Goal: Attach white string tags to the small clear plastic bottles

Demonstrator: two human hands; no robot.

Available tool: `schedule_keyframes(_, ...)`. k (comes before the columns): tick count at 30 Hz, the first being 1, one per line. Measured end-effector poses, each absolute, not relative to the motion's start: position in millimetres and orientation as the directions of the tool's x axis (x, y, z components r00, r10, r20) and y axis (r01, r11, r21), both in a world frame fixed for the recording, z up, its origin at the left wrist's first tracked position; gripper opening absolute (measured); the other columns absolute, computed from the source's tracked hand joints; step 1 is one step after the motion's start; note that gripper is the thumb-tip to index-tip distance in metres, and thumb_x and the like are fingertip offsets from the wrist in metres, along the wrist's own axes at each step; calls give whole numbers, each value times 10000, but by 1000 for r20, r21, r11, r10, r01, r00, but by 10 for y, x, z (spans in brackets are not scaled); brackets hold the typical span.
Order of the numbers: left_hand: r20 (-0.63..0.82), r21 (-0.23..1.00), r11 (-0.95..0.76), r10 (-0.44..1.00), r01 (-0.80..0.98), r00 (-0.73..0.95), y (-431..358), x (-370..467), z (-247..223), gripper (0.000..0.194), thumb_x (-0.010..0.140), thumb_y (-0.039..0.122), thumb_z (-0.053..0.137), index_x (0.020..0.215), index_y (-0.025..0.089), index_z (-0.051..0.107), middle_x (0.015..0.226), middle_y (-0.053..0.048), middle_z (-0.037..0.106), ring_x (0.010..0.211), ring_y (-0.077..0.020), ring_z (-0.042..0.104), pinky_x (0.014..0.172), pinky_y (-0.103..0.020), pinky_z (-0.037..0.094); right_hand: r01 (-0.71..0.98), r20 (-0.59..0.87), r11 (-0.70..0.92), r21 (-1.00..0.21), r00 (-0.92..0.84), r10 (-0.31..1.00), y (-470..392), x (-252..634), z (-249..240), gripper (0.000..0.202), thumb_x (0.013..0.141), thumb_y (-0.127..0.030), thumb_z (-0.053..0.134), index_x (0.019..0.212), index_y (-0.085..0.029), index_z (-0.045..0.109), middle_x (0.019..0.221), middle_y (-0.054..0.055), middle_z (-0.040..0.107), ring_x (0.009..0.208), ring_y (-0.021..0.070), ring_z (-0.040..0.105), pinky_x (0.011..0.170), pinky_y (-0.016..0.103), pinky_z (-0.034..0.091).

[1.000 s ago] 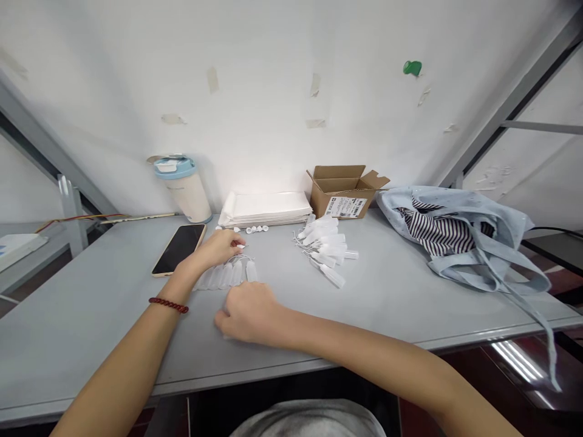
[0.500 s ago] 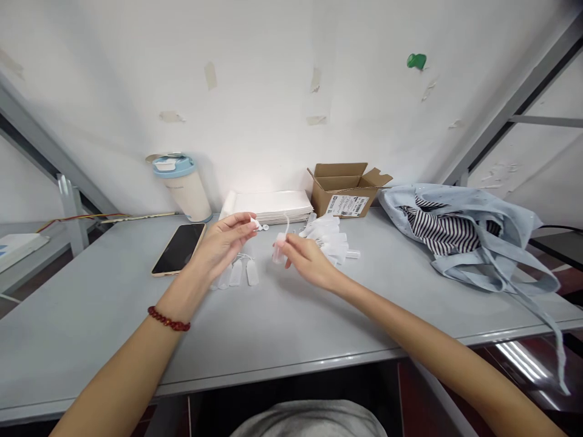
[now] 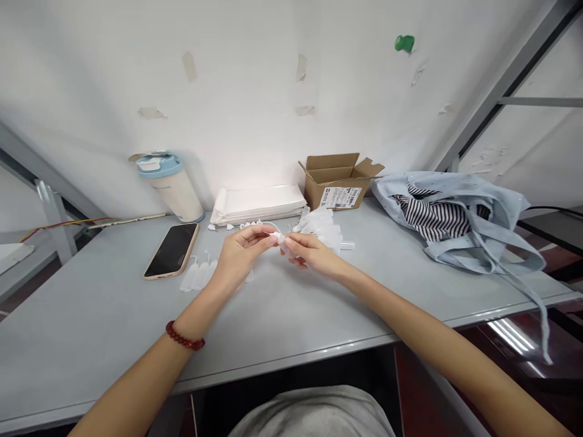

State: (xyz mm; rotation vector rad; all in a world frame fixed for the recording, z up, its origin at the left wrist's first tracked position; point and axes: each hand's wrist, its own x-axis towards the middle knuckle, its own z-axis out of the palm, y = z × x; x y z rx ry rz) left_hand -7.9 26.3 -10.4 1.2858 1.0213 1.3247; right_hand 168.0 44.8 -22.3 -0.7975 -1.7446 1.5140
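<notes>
My left hand (image 3: 242,250) pinches a small white cap (image 3: 276,237) between thumb and fingertips. In my right hand (image 3: 315,251) is a small translucent plastic bottle (image 3: 286,247), partly covered by the fingers. Both hands meet over the middle of the table, with the cap at the bottle's top end. A thin white strip (image 3: 272,225) arches above the fingertips. Left of my left hand lie several translucent bottles (image 3: 197,276) with thin curved tails. Several loose white caps (image 3: 243,226) lie in a row behind that hand. Beyond my right hand is a pile of similar bottles (image 3: 321,223).
A phone (image 3: 172,250) and a blue-lidded cup (image 3: 175,191) are at the left. White padded envelopes (image 3: 259,203) lie stacked against the wall beside an open cardboard box (image 3: 337,185). A light blue cloth bag (image 3: 455,212) occupies the right, its strap hanging over the table edge.
My left hand has moved right with the cap and met the bottle in my right hand. The bottle has tilted toward the cap. The view has shifted slightly, uncovering the row of caps.
</notes>
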Motion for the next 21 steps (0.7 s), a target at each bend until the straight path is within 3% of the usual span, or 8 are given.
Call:
schedule_keyframes(5, 132, 989, -135, 989, 52, 61, 267, -98, -83, 261, 615, 331, 817, 802, 172, 727, 759, -23, 700, 709, -156, 630, 724, -289, 520, 219, 221, 360, -907, -479, 849, 461, 1736, -201, 405, 904, -484, 436, 697, -152, 543, 626, -26, 439, 558, 80, 357, 545, 232, 299)
schedule_keyframes(10, 36, 991, -52, 990, 122, 134, 261, -88, -80, 284, 601, 367, 813, 782, 165, 731, 663, -12, 678, 612, -144, 611, 678, -297, 516, 329, 329, 471, -818, -405, 853, 427, 1740, -159, 462, 921, -450, 397, 550, -174, 404, 516, -44, 362, 513, 82, 330, 538, 245, 265)
schedule_keyframes(15, 3, 997, -21, 973, 74, 230, 255, -107, -70, 284, 600, 357, 811, 768, 164, 689, 680, -8, 657, 611, -146, 609, 644, -302, 514, 316, 343, 472, -823, -386, 856, 395, 1707, -183, 463, 919, -457, 383, 543, -192, 323, 515, -51, 284, 512, 82, 281, 526, 249, 239)
schedule_keyframes(21, 94, 989, -120, 964, 92, 247, 236, -93, -90, 356, 639, 294, 779, 745, 196, 454, 702, 24, 626, 608, -141, 623, 643, -305, 507, 253, 247, 364, -896, -397, 884, 431, 1693, -256, 495, 905, -519, 382, 538, -191, 321, 514, -47, 293, 501, 76, 263, 499, 244, 214)
